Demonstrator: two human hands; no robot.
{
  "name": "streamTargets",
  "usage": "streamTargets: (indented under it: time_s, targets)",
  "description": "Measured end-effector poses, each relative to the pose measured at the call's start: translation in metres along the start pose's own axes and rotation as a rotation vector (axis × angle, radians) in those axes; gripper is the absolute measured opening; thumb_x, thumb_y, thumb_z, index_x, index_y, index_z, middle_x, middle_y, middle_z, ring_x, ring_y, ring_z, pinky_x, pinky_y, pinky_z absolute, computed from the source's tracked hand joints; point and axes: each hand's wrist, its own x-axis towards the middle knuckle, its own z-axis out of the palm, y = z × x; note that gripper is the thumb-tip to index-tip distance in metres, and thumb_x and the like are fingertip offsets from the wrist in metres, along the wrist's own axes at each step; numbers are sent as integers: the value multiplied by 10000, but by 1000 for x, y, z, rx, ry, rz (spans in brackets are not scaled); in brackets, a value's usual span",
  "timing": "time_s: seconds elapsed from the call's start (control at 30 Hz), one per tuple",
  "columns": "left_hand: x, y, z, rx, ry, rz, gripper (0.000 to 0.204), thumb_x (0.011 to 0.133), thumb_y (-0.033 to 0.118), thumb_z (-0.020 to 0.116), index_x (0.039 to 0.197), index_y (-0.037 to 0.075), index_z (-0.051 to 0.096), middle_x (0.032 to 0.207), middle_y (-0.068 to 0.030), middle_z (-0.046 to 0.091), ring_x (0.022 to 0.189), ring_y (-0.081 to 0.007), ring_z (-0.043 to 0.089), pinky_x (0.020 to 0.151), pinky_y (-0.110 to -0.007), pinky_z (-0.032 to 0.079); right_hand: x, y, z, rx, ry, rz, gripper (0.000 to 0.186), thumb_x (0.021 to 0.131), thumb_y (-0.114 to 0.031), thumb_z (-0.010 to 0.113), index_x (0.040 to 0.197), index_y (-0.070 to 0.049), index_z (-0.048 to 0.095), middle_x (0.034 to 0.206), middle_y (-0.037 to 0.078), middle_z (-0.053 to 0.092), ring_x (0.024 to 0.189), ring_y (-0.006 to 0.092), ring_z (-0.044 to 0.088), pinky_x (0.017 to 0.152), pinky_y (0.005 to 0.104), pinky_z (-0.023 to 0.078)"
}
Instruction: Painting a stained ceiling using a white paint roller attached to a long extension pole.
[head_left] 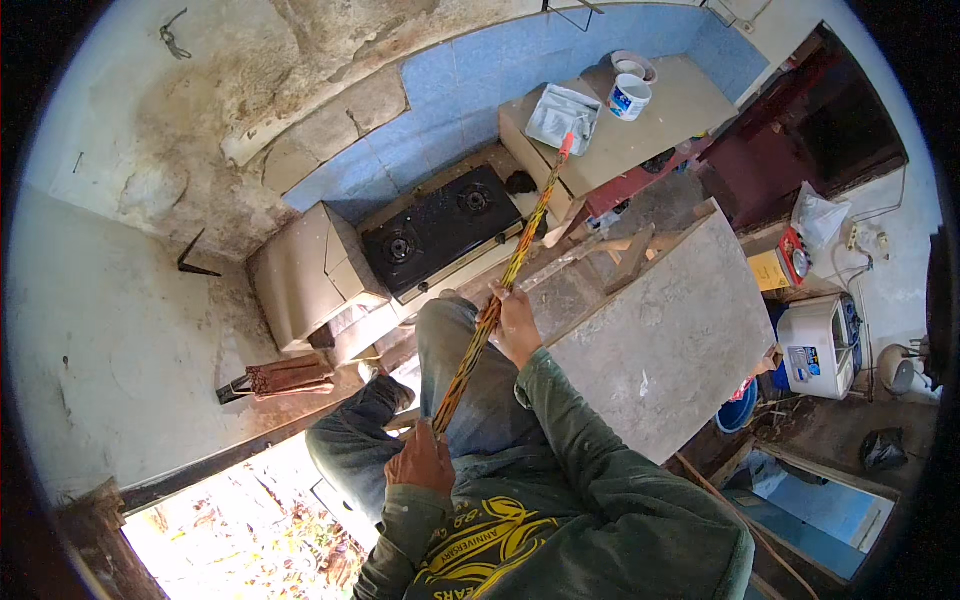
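Left hand (422, 460) low near the chest, fingers closed around the lower end of the stick (505, 280). Right hand (515, 322) higher, fingers gripping its middle. Long, thin, orange-and-dark striped, slanting up over the stove (440, 228) toward the table (640, 130).

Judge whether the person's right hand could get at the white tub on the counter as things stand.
Probably not directly: the right hand grips the long striped stick, and the white tub sits far across the counter, beyond the stove.

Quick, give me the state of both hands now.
Left hand: closed around the lower end of the striped stick.
Right hand: closed around the same stick, higher up.
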Motion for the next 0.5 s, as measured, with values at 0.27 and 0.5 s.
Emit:
streamTargets:
  time_s: [0.27,0.5]
  targets:
    - [7,2,10,-35,-32,47,397,931,234,503,1237,-2,409,919,-255,633,795,-442,633,685,-548,480,11,-4,-6,-7,27,0,191,965,-224,524,900,-84,411,659,63,525,524,205,546,516,372,511]
    - [14,-1,15,-200,-221,155,423,933,227,510,1265,0,379,880,-292,625,780,-469,619,667,-558,473,14,-11,-15,46,-11,20,162,956,-223,530,889,-96,457,656,35,512,548,188,534,529,355,466]
